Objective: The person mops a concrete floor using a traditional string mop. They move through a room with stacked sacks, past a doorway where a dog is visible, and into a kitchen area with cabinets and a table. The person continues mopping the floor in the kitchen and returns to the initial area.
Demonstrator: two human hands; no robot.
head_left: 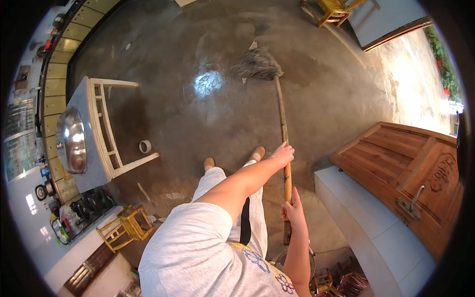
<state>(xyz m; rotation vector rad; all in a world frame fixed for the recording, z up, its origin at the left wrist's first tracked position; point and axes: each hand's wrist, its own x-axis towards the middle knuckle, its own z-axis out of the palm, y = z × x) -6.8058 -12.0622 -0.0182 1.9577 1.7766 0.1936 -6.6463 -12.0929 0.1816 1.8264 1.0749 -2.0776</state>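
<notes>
A mop with a long wooden handle [282, 109] stretches away from me, held in both hands. Its grey string head [256, 65] lies spread on the dark floor [173, 114], well ahead of my feet. My left hand [283, 154] is wrapped around the handle partway along, farther out than the other. Closer to my body, my right hand [295, 214] grips near the handle's end, its thumb pointing up along the wood. The handle's butt shows just below this hand.
Left of me stands a small white-framed table [106, 128] bearing a shiny metal pot [72, 141]; a tape-like ring [145, 146] lies beside it. Wooden chairs stand lower left [131, 223] and far right [334, 11]. A carved wooden door [403, 168] opens at right, above a pale ledge [366, 222].
</notes>
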